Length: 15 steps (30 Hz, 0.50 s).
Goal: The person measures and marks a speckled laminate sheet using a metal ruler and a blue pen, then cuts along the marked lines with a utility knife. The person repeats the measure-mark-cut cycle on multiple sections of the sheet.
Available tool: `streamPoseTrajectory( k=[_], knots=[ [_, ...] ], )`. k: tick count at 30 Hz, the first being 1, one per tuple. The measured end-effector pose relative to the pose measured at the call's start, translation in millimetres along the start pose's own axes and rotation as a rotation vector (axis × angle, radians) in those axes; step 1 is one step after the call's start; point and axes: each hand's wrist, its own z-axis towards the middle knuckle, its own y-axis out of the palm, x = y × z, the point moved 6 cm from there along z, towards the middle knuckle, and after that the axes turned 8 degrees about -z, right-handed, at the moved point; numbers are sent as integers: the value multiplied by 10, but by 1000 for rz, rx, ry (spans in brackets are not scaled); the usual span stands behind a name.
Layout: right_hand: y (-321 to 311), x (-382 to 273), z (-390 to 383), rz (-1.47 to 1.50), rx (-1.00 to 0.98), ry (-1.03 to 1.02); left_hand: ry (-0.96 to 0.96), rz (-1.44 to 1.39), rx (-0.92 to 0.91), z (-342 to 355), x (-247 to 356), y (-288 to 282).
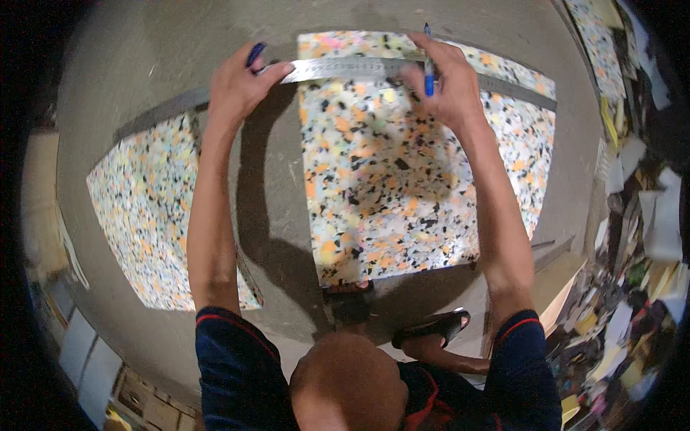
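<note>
A long metal ruler lies across the upper part of a speckled multicolour foam sheet, running on past both of its sides. My left hand grips the ruler just left of the sheet, thumb along its face. A small dark blue piece shows at its fingers; I cannot make out its kind. Above the ruler, my right hand is closed around a blue marker, held nearly upright in the picture. Some right fingers are blurred. My right forearm covers part of the sheet.
Another speckled foam piece lies at the left, partly behind my left forearm. Scraps and offcuts pile up along the right. My bare knee and a sandalled foot are close to the sheet's near edge.
</note>
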Motion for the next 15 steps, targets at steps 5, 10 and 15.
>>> streamPoseTrajectory(
  k=[5,10,15],
  knots=[
    [-645,496,-355,-242,-168,-63,126,-107,145,54,810,-250],
    [-1705,1019,-739,-292,76,47,576,-236,491,23,1858,175],
    [-2559,1397,-1554,-492,163,432,834,-141,260,414,2687,1545]
  ],
)
